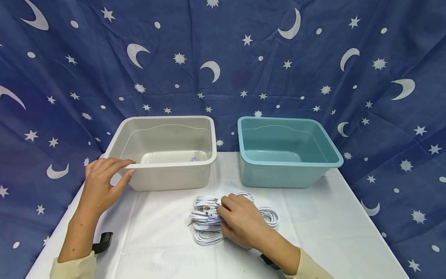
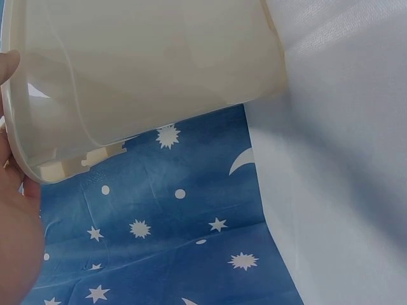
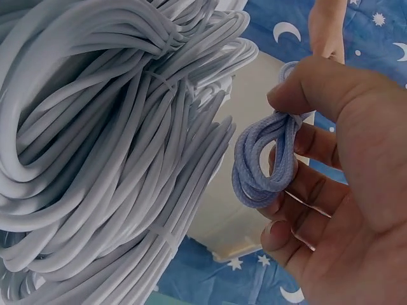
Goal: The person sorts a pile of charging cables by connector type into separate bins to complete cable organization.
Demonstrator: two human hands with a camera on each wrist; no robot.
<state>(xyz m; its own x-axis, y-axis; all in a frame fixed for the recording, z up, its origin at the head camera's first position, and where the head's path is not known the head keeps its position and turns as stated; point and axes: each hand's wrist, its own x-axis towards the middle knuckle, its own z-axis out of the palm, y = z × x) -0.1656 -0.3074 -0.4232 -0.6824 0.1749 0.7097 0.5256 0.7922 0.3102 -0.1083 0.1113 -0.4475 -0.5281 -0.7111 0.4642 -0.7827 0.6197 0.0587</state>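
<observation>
My left hand (image 1: 101, 186) grips the near left corner of the beige bin (image 1: 170, 177), its fingers over the rim and its thumb against the outside. In front of the bins, my right hand (image 1: 244, 223) is at a pile of white cables (image 1: 208, 200). Between thumb and fingers it pinches a small tied coil of lavender braided cable (image 3: 264, 159), seen best in the right wrist view. The white cables are looped into several tied bundles, partly hidden behind the right hand in the head view. A small bluish-purple thing (image 1: 193, 159) lies on the beige bin's floor.
To the right of the beige bin stands a teal bin (image 1: 278, 176) of similar shape. Both rest on a white-covered table (image 1: 160, 228). A blue curtain (image 1: 230, 50) with moons and stars hangs behind them and along the sides.
</observation>
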